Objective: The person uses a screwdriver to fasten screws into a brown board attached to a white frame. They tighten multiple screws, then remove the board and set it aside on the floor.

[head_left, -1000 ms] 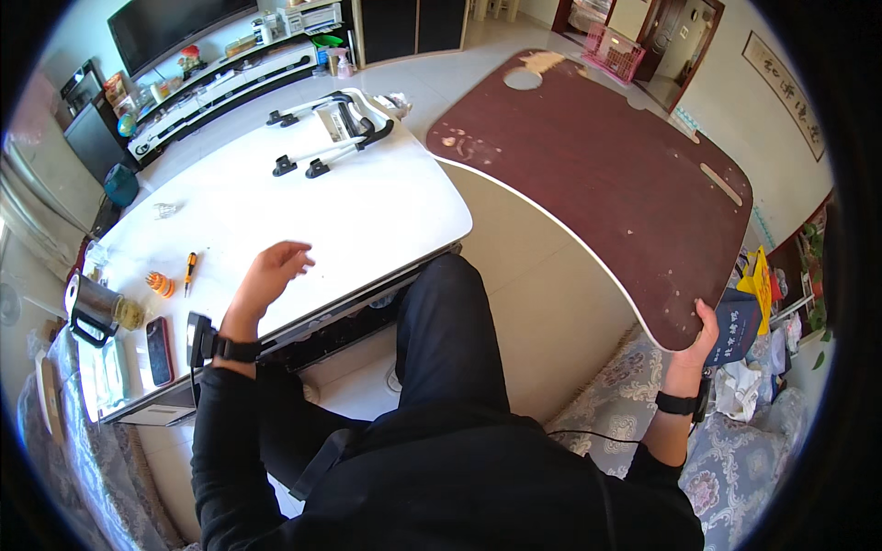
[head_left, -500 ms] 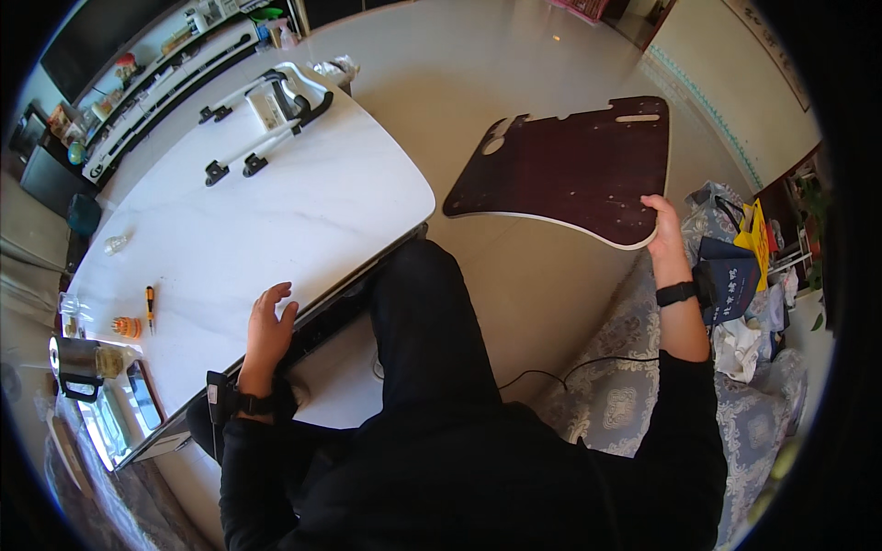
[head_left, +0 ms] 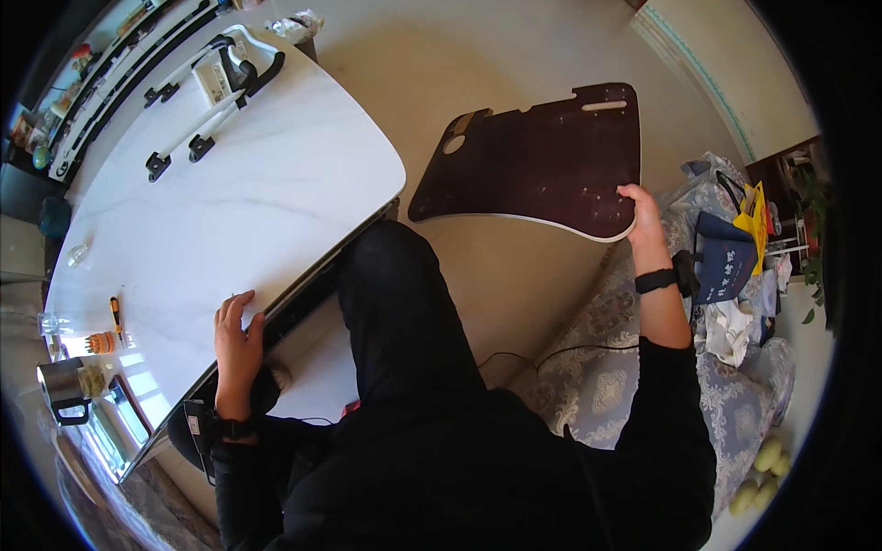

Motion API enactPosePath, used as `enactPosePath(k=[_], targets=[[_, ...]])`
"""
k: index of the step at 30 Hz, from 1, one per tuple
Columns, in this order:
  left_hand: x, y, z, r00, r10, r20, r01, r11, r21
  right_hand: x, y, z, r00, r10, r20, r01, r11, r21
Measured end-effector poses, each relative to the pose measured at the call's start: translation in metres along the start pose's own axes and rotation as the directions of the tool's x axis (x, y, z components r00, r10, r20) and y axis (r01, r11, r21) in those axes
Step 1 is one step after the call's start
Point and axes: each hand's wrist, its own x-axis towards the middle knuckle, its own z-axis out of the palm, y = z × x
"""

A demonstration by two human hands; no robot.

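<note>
A dark brown lap-desk board [head_left: 537, 170] with pale edging hangs over the floor, its underside or top facing me; I cannot tell which. It has a round hole, a slot and a curved near edge. My right hand [head_left: 645, 219] grips its near right corner, thumb on the dark face. At the table's near edge, my left hand [head_left: 239, 344] is open and holds nothing. White metal folding legs [head_left: 219, 117] with black feet and black bent sections lie at the far end of the white table [head_left: 276, 220]. A yellow-and-black screwdriver [head_left: 117, 318] lies on the left.
Beside the screwdriver sit an orange bit holder [head_left: 99, 342], a metal jug [head_left: 64, 387] and a dark phone [head_left: 130, 406]. A small clear object [head_left: 78, 254] lies farther off. A patterned sofa [head_left: 602, 390] with a blue bag [head_left: 723, 262] stands on the right. A cable crosses its front.
The view has shifted, so table and board sit farther left in the picture. The board is still in my right hand and appears slightly tilted. My left hand stays at the table edge.
</note>
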Motion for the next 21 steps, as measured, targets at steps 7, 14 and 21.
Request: enactPosePath(k=[7,14,21], targets=[[-0.003,0.008,0.004,1.0,0.024,0.002,-0.024,0.998,0.06,0.023,-0.013,0.007,0.991,-0.078,0.111,0.1,0.973,-0.208],[-0.006,0.007,0.002,0.998,0.064,0.011,-0.064,0.996,0.054,0.026,-0.029,0.01,0.971,-0.047,0.233,0.137,0.911,-0.389],[-0.003,-0.01,0.017,0.991,0.089,-0.095,-0.064,0.967,0.245,0.029,-0.038,0.032,0.954,-0.13,0.27,0.278,0.72,-0.636]])
